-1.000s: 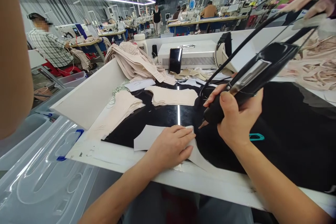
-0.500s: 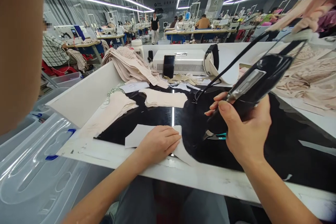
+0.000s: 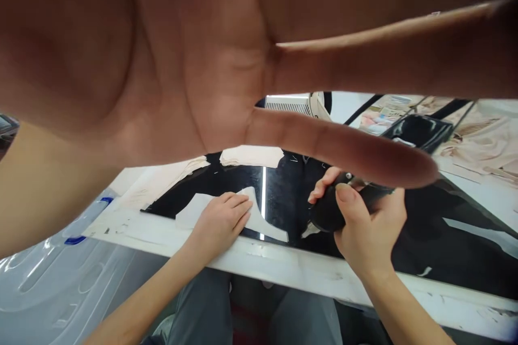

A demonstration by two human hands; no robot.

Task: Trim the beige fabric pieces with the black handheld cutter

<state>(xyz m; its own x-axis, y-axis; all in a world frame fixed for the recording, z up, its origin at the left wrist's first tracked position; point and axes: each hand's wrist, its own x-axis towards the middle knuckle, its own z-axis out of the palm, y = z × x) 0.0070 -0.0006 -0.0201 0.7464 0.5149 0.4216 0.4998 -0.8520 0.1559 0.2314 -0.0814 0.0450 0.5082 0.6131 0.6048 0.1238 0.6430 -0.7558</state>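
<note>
My left hand [image 3: 223,221] lies flat on a white, curved cut piece [image 3: 265,225] at the near edge of the black work surface [image 3: 429,226]. Its fingers are stretched out and press the piece down. To the right, my right hand [image 3: 366,226] is wrapped round a black corded hand tool [image 3: 327,210], its tip pointing down and left near the piece. Another person's hand [image 3: 194,64], very large and close to the camera, covers the upper view and part of the tool. Beyond my left hand lies a stack of beige fabric pieces [image 3: 251,157].
A second beige stack [image 3: 174,180] lies at the left of the surface. Heaped beige fabric [image 3: 481,129] fills the far right. A white vented box [image 3: 287,103] shows between the large fingers. Clear plastic bins [image 3: 60,280] stand below the table's left edge.
The other person's hand has swung across the view from the left. My left hand and the white piece have shifted left. My right hand has moved slightly left with the tool.
</note>
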